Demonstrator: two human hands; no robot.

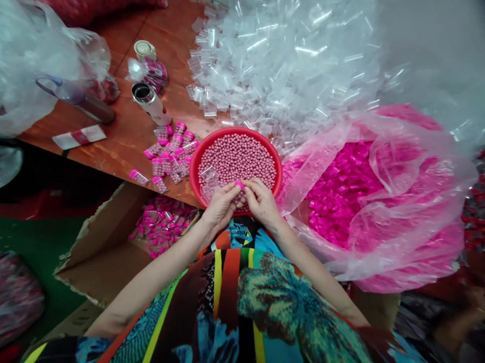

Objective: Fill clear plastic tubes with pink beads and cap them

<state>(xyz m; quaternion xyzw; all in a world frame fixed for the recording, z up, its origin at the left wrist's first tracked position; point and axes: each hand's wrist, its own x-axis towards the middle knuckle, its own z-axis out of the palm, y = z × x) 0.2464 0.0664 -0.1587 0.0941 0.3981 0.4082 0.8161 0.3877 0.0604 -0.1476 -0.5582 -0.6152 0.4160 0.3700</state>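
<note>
Over the near rim of a red bowl, my two hands meet. My left hand is closed round a small clear tube, mostly hidden by the fingers, with a bright pink cap at its top. My right hand pinches at that cap with thumb and forefinger. Round pink beads fill much of the bowl. A few clear tubes lie on the beads at the bowl's left side. Left of the bowl, several bead-filled tubes with pink caps lie on the table.
Clear tubes are heaped at the back. On the right, an open plastic bag holds pink caps. Below the table edge, a cardboard box contains filled tubes. An open flask and a bottle stand left.
</note>
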